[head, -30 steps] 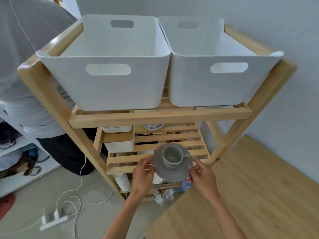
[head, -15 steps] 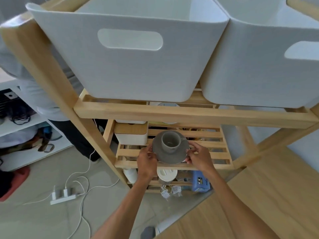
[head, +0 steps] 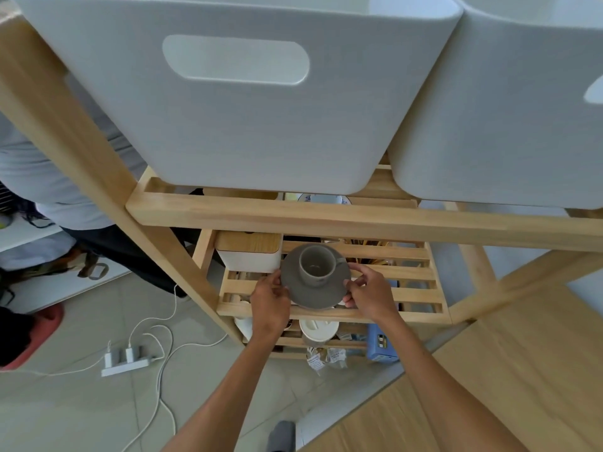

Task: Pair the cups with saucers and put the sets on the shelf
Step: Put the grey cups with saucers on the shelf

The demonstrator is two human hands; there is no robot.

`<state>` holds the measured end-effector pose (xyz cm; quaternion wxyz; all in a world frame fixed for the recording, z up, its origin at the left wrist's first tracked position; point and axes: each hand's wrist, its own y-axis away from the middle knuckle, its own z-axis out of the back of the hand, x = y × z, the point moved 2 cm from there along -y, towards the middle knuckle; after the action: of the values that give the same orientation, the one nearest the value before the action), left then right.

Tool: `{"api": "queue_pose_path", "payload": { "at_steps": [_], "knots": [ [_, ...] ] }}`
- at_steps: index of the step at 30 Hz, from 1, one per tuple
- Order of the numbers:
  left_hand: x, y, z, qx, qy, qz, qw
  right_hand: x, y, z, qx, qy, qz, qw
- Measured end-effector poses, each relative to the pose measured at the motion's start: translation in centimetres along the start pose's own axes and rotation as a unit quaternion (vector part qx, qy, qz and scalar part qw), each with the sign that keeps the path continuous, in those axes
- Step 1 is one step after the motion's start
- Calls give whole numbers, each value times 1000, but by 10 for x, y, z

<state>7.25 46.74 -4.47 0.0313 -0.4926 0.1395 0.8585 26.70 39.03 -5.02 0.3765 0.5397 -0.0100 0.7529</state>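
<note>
A grey cup [head: 317, 266] stands upright on a grey saucer [head: 323, 295], its handle pointing right. My left hand [head: 269, 300] grips the saucer's left rim and my right hand [head: 370, 293] grips its right rim. The set is over the slatted middle shelf [head: 414, 290] of a wooden rack, near its front rail; I cannot tell whether it touches the slats. A blue-patterned dish [head: 324, 200] peeks out on the shelf above.
Two large white bins [head: 248, 102] fill the top shelf overhead. A white box with a wooden lid [head: 249, 251] stands just left of the set. A white lidded cup [head: 318, 331] and packets sit below. A power strip [head: 125, 362] and another person [head: 49, 177] are at left; a wooden table [head: 505, 386] at right.
My head has come lower and closer to the rack. Both hands have carried the cup and saucer forward over the middle shelf.
</note>
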Motion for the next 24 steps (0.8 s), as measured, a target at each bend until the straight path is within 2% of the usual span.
{"api": "queue_pose_path", "payload": {
  "at_steps": [9, 16, 19, 24],
  "knots": [
    [1, 3, -1, -22, 29, 44, 998, 3, 1, 1, 22, 10, -4, 1000],
    [-5, 20, 12, -27, 26, 25, 999, 6, 29, 14, 27, -5, -16, 999],
    [-17, 42, 22, 15, 39, -20, 999, 6, 63, 29, 7, -45, -14, 999],
    [-50, 94, 27, 141, 46, -99, 984, -2, 150, 64, -74, -134, 5, 988]
  ]
}}
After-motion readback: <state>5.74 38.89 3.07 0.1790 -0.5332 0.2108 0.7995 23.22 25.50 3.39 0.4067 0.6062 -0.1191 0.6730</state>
